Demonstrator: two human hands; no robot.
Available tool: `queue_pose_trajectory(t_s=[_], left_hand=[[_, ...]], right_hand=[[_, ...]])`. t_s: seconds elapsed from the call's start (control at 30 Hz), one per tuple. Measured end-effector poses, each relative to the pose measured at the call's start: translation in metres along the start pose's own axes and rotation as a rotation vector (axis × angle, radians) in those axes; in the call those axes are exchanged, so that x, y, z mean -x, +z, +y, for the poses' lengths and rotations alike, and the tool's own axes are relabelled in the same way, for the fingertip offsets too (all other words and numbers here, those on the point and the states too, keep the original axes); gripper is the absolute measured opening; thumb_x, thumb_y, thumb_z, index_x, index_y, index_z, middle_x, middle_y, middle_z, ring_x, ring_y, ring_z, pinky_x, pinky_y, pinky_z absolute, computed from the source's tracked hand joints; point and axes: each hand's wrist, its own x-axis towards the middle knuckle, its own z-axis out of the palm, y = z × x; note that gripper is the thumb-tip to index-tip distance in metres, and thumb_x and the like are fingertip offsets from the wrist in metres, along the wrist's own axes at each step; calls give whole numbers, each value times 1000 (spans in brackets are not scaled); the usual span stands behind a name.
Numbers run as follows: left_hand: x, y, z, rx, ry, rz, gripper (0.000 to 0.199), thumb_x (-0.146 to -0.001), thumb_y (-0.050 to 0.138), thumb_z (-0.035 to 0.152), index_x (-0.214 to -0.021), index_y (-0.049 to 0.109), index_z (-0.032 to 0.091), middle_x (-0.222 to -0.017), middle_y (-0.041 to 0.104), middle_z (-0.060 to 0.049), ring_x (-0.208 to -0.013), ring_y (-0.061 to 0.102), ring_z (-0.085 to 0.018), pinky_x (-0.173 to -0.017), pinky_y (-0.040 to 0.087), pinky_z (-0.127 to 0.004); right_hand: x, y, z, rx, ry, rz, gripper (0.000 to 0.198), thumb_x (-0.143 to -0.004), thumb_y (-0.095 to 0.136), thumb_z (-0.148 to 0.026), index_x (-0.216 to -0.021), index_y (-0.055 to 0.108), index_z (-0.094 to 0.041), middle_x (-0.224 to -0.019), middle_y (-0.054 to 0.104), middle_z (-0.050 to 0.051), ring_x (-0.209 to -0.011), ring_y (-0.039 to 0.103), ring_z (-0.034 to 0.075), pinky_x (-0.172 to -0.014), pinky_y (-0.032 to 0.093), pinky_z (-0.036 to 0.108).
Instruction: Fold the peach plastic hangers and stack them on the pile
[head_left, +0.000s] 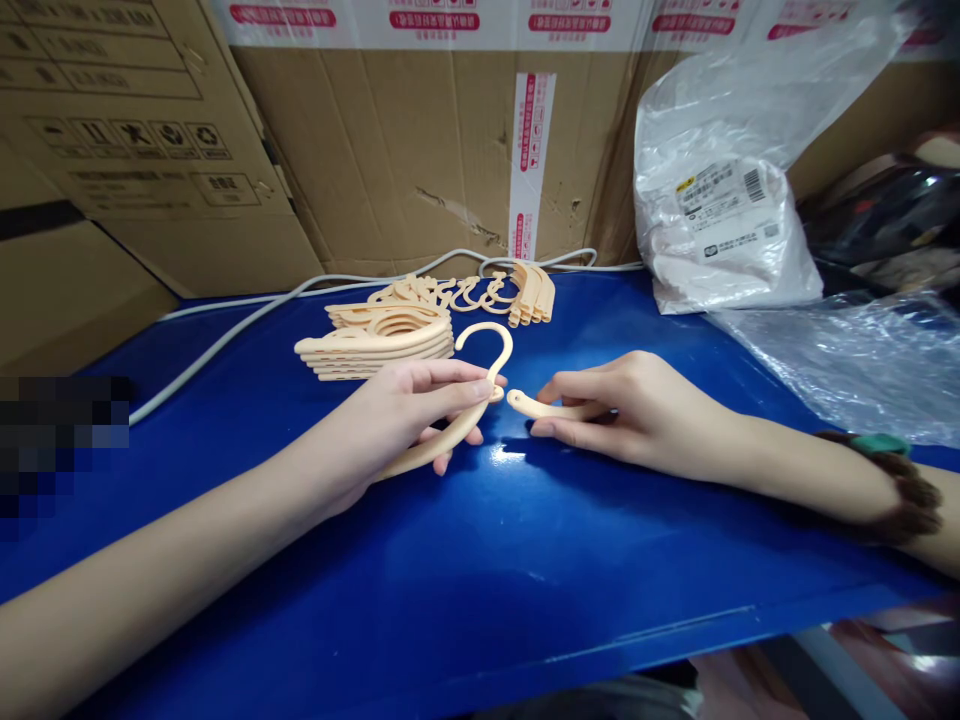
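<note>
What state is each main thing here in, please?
Left hand, closed on hooked hanger piece
Right hand, pinching hanger arm
Hooked hanger piece, apart from hanger arm
Hanger stack, neatly piled
Labelled plastic bag, upright
Clear plastic film, wrinkled
Cardboard box, surface torn
White cable, loosely looped

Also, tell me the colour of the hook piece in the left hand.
The hook piece is pale cream-beige, seen in the head view.

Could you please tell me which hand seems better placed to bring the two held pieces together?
Probably the right hand: the hookless piece it holds points its uncovered, holed end at the hooked piece, which the left hand grips near the hook.
</note>
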Motion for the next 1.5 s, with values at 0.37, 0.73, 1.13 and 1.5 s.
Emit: queue_pose_trajectory(t_s=[0.37,0.73,1.13,1.5], left_hand=[[3,2,0,45,-32,-65,10,-85,70,27,-89,74,18,-63,66,3,-40,53,-3,-37,41,-8],[3,1,0,19,-6,-116,13,-86,68,31,-90,72,19,-65,66,1,-45,54,-5,-42,43,-10],[4,3,3,45,-36,-114,11,-88,63,26,-84,67,17,-64,65,1,-49,55,-7,-43,46,-13],[2,4,-2,12,-11,-110,12,-88,64,27,-84,65,16,-65,65,1,-53,57,-8,-43,46,-12]], right_hand=[[2,2,3,137,-115,60,25,-96,55,-37,-93,69,-17,-82,64,3,-65,59,12,-59,38,24],[5,5,1,203,-198,134,29,-99,49,-36,-108,70,-19,-85,69,3,-65,61,11,-58,41,23],[8,7,-3,142,-248,133,33,-101,46,-31,-121,68,-17,-77,65,2,-60,57,9,-55,40,21],[7,6,-8,98,-186,84,32,-101,46,-32,-112,72,-17,-76,63,2,-60,57,9,-55,39,22]])
